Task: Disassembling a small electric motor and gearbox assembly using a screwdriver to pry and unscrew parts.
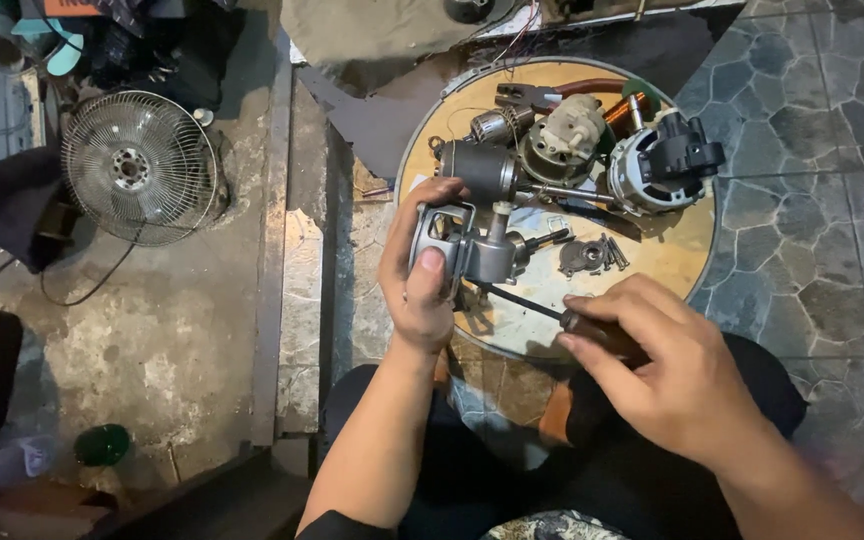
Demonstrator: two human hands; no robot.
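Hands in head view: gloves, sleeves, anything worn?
Both bare: no gloves, rings, watch or bands visible. Left hand and right hand show bare forearms. A dark sleeve edge shows at the left arm's upper end; the right forearm runs out of frame uncovered.

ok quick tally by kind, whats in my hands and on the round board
grey metal housing, in left hand: 1
screwdriver, in right hand: 1
motor parts on round board: 4
pliers: 1
small gear plate: 1
Total: 8

Bare forearms, both hands ungloved: left hand (420, 275), right hand (662, 375). Short nails, no rings or watch visible. Dark trousers over the knees, dark sleeve edge at the left elbow.
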